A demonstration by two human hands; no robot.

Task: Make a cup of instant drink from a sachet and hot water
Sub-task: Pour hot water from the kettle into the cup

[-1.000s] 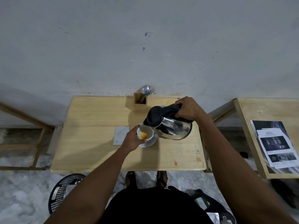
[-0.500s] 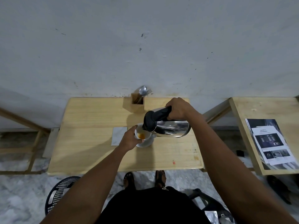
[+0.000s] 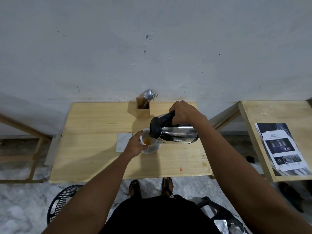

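Note:
A steel kettle (image 3: 179, 135) with a black lid and handle lies tipped almost flat, its spout over a white cup (image 3: 148, 140). My right hand (image 3: 183, 113) grips the kettle's black handle from above. My left hand (image 3: 135, 146) holds the cup by its left side, over a white saucer (image 3: 154, 149). Orange powder or liquid shows at the bottom of the cup. Cup and saucer are near the middle of the small wooden table (image 3: 94, 154).
A wooden holder (image 3: 142, 108) with a spoon and fork stands at the table's back edge by the wall. A white square (image 3: 122, 141) lies left of the cup. A second table (image 3: 253, 119) with printed sheets (image 3: 283, 149) is at the right. A black basket (image 3: 60, 201) sits on the floor.
The kettle has tipped further, from slanted to nearly horizontal, with its spout closer over the cup. My left hand has kept its hold on the cup.

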